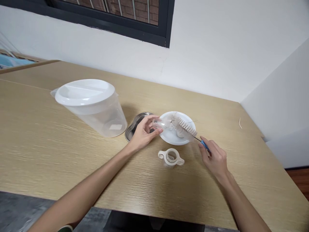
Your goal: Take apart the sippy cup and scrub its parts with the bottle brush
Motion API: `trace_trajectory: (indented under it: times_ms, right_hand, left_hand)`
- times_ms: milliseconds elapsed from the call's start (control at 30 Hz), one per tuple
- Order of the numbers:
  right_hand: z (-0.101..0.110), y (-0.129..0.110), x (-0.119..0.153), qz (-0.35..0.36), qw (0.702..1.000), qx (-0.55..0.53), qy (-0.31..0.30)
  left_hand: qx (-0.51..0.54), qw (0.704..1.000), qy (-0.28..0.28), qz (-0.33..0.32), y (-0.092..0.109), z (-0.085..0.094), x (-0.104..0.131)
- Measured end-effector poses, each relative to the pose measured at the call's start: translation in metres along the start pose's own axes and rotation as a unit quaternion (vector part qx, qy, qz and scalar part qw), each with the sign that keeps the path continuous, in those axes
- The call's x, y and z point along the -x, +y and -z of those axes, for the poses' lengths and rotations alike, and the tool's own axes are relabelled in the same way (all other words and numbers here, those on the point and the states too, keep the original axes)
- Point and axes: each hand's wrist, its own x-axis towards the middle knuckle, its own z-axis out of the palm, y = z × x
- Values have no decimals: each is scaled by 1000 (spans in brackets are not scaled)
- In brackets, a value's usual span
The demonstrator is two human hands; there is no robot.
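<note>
My left hand (145, 130) is closed around a small clear rounded piece, like a bottle cover (158, 123), at the left rim of a white bowl (168, 139). My right hand (213, 156) grips the blue handle of a bottle brush (187, 125). The brush's white bristles lie over the bowl and point left toward the clear piece. Whitish stuff inside the bowl is partly covered by the bristles. In front of the bowl, a clear baby bottle with a cream two-handled ring (171, 157) stands on the table, its top uncovered.
A tall translucent pitcher (96, 112) with a white lid stands left of the hands. Between it and my left hand lies a shiny metal kidney dish (131, 129), partly hidden. A thin bent strip (240, 123) lies at the right of the wooden table (60, 154). A wall runs behind.
</note>
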Motion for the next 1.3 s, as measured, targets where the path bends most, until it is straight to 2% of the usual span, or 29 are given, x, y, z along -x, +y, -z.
trace_trajectory:
  times_ms: [233, 467, 767, 1100, 1300]
  right_hand:
    - [0, -2, -1, 1, 1000, -5, -3]
    - [1, -2, -2, 6, 1000, 3, 4]
    - [1, -2, -1, -1, 1000, 5, -1]
    - [1, -1, -1, 3, 1000, 3, -1]
    - [2, -1, -1, -7, 1000, 4, 10]
  left_hand:
    - [36, 999, -12, 32, 4, -1, 0]
    - [35, 998, -29, 33, 4, 1, 1]
    - [110, 992, -16, 51, 0, 2, 0]
    - [136, 988, -41, 66, 2, 4, 1]
    - [143, 987, -34, 64, 3, 2, 2]
